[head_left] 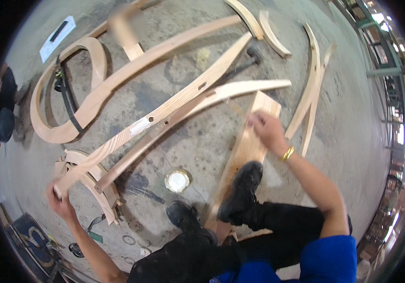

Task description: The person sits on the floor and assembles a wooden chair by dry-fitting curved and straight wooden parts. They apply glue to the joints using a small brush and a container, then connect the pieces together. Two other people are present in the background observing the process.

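One left hand [61, 202] is grasping the lower-left end of a long, holed wooden piece [178, 102], which is slanting across the middle of the view with a white smear on it. Right hand [267, 131] is curling over a pale plank [248, 147]; cannot tell whether it's pinching anything. Farther out, a white-filled dish [166, 182] is sitting on the floor, left of the plank.

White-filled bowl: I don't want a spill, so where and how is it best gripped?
Probably by opposite sides of the rim of the bowl, kept level, since it looks round and open-topped. Come from the right: a gap lies there before the plank, while a boot sits close on the near side.
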Demonstrator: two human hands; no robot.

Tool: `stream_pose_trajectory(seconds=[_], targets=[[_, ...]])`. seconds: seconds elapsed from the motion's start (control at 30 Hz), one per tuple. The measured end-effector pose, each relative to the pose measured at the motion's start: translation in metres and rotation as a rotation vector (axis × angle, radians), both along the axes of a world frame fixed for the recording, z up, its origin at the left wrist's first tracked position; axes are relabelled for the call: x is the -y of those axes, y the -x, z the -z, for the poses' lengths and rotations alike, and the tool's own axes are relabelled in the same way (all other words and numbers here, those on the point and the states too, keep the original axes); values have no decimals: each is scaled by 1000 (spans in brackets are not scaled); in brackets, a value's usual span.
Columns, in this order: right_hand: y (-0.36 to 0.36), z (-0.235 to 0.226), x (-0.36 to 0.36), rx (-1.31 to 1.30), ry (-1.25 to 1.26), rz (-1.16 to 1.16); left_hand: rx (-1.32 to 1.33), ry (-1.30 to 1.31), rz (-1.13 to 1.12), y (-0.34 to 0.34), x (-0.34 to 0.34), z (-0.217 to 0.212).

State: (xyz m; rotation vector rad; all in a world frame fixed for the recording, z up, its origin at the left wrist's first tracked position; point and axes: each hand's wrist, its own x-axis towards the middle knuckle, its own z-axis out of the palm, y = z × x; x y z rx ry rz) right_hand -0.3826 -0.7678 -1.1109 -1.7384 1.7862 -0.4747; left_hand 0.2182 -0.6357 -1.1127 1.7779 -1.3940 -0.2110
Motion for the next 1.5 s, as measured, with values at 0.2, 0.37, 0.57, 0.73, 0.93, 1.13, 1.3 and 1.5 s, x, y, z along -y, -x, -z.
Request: stream_pose_trajectory(seconds=[0.2, 0.37, 0.57, 0.73, 0.93, 1.13, 1.3, 1.5], targets=[[-24, 39, 55, 227, -110, 323, -96, -453, 158, -4, 86, 72], [-12, 16, 101, 802, -216, 584, -177, -552, 49, 13, 97, 77], [65, -38, 71, 400, -96, 320, 315, -38, 148, 80, 96, 5], [91, -95, 11, -38, -195, -70, 1, -542, 689, 207, 4, 40], [63, -86, -32, -29, -90, -418, 332, -618, 437, 296, -83, 95], [6, -46, -20, 56, -154, -501, 54, -819, 361, 306, -75, 111], [-56, -33, -7, 211, -102, -565, 0, -789, 318, 294, -82, 114], [-74, -29, -6, 361, -213, -516, 122, -704, 317, 288, -77, 117]])
